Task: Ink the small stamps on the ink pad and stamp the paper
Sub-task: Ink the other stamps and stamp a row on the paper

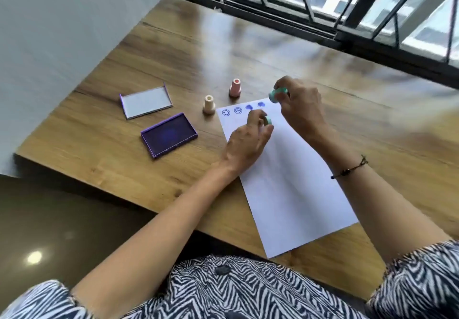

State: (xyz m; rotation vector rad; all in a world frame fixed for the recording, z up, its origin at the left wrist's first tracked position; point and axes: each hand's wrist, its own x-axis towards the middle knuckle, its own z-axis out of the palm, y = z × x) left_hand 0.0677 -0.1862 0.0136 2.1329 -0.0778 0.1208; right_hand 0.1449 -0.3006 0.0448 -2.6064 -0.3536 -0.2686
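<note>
Above the top edge of the paper [293, 182], our right hand [301, 110] pinches the green stamp [278, 94] by its body, while our left hand [246, 142] pinches its green cap [268, 120] between fingertips just over the sheet. The open ink pad [169, 134] lies well to the left, the cream stamp [209, 104] and pink stamp [235, 87] standing between. We judge the stamp light, rigid and smooth, best gripped around its narrow waist.

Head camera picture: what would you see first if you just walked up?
Two hands over the paper, the right hand holding a green stamp and the left hand a green cap. Blue prints line the paper's top edge. The open purple ink pad lies left of it.
</note>
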